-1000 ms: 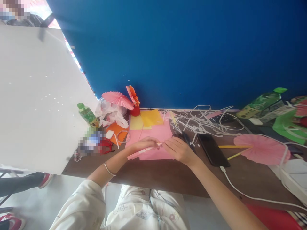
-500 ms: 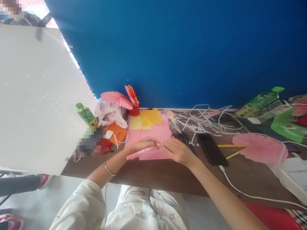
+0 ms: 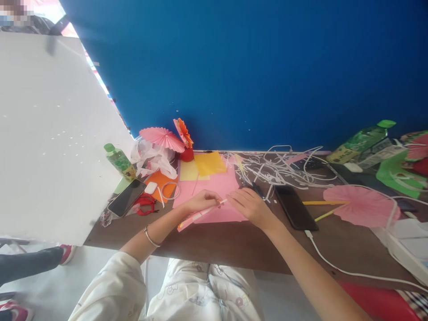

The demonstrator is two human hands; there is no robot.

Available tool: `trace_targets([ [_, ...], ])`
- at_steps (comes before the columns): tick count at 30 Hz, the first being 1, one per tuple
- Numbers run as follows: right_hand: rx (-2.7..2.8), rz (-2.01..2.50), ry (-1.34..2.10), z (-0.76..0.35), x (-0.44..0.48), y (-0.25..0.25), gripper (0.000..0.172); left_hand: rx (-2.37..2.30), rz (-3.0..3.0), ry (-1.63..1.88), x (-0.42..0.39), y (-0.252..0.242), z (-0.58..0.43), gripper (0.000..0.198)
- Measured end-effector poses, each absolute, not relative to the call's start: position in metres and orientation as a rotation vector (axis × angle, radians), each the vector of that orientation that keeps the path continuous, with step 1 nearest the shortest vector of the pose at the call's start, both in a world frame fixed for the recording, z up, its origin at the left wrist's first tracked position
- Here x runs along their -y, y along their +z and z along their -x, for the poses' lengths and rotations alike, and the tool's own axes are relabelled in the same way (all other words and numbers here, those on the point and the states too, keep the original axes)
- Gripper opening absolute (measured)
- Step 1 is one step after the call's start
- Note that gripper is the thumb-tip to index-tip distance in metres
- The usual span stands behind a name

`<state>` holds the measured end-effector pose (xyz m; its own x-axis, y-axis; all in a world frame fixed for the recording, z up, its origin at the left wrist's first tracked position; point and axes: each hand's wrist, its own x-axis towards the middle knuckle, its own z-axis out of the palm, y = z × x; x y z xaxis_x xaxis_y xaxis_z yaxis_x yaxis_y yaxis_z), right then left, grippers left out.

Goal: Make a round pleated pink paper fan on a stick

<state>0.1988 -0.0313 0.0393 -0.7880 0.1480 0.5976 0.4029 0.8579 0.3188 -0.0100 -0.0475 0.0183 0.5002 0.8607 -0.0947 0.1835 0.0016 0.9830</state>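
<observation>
My left hand is closed on a narrow folded pink paper strip that slants down to the left, over a pink paper sheet on the brown table. My right hand meets the strip's upper end, fingers curled onto it and resting on the pink sheet. A thin bracelet sits on my left wrist.
Yellow sheets, an orange sheet, red scissors and a phone lie left. A black phone with white cable, a pink paper fan, white paper strips and green bottles lie right.
The strip's lower end has dropped a little toward the table edge. Both hands stay at nearly the same spot on the pink sheet.
</observation>
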Motion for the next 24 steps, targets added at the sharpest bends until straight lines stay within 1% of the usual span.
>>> trace_targets([
  [2,2.432,0.518,-0.412,-0.201,0.029,0.039,0.017,-0.991,-1.531,0.683,0.048,0.018,0.01,0.015],
  [6,2.373,0.707,0.063,-0.194,0.033,0.039,0.014,-1.027,-1.594,0.691,0.051,0.02,0.01,0.017],
  [9,2.389,0.702,0.244,-0.186,0.037,0.039,0.015,-1.006,-1.619,0.686,0.052,0.022,0.009,0.021],
  [16,2.443,0.664,0.25,-0.182,0.037,0.041,0.015,-1.038,-1.728,0.705,0.054,0.026,0.009,0.023],
  [24,2.535,0.754,0.221,-0.178,0.043,0.048,0.017,-1.067,-1.817,0.74,0.058,0.025,0.007,0.021],
])
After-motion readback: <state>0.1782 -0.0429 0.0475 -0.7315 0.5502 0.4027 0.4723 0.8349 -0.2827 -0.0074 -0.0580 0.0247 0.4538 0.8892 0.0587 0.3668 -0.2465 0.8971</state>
